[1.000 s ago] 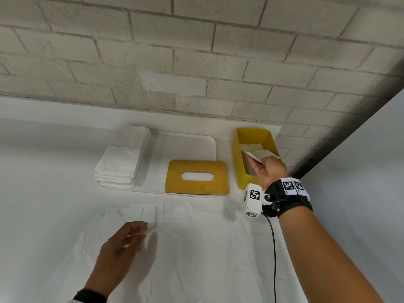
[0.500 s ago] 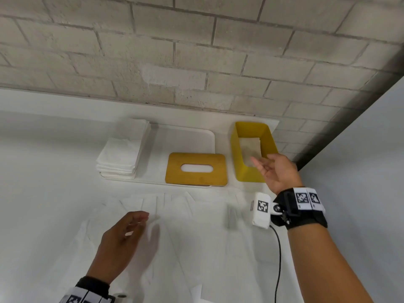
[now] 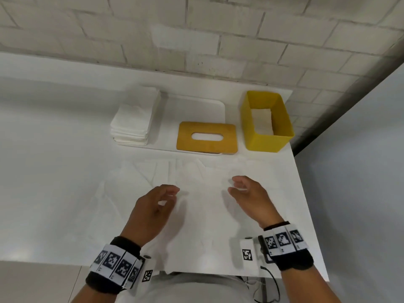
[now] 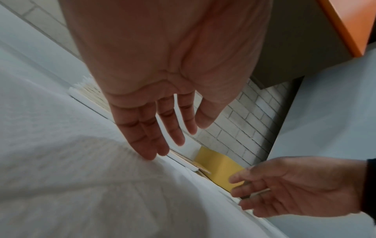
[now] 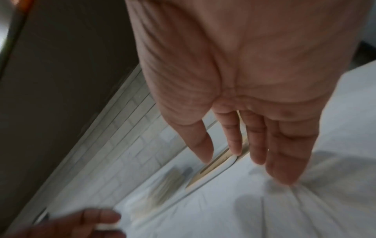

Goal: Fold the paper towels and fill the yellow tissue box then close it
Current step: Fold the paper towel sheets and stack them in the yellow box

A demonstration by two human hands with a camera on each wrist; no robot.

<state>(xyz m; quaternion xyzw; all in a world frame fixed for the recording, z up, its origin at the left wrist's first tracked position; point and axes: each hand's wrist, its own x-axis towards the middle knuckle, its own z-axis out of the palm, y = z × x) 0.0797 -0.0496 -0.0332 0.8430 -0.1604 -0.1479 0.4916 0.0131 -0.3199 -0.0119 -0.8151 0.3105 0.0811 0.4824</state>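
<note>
Both hands hover palm-down over an unfolded paper towel (image 3: pixel 196 215) spread on the white table (image 3: pixel 54 193), and neither holds anything. The left hand (image 3: pixel 150 212) has its fingers loosely extended, the fingertips (image 4: pixel 148 154) close to the sheet, perhaps just brushing it, though the blur leaves that unclear. The right hand (image 3: pixel 251 197) is likewise relaxed and spread. Beyond the right hand stands the yellow tissue box (image 3: pixel 266 123), lidless, with a folded towel (image 3: pixel 261 120) lying inside. Ahead, between the hands, the wooden slotted lid (image 3: pixel 206 137) rests on the near edge of a white tray (image 3: pixel 196 110). Beyond the left hand, a stack of folded paper towels (image 3: pixel 133 119) sits on the tray's far-left end.
</note>
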